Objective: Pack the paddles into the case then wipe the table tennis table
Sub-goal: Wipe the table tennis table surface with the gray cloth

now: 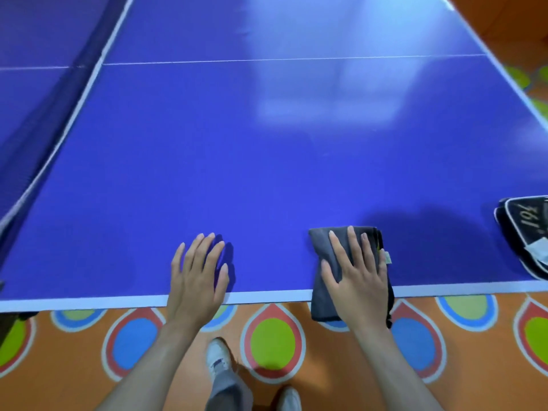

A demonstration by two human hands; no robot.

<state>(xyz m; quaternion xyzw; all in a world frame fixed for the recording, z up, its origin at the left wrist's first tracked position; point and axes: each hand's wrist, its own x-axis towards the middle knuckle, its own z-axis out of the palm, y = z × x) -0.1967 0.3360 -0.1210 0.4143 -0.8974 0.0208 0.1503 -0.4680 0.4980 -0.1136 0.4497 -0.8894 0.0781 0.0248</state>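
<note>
Both flat: left hand (198,272) on bare worktop (267,173), right hand (357,272) pressing grey cloth (321,247); case (525,235) cut off at the frame's right edge.

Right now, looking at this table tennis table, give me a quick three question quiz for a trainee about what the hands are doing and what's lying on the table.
1. True or false: the right hand lies flat on a grey cloth.
2. What does the left hand hold? A) a paddle B) nothing C) a ball
3. Fill in: the black case lies at the table's ______ edge in the picture.

Key
1. True; the cloth hangs partly over the near edge.
2. B; its straight fingers rest on the bare blue top.
3. Right; only part of the case shows in the frame.
</note>
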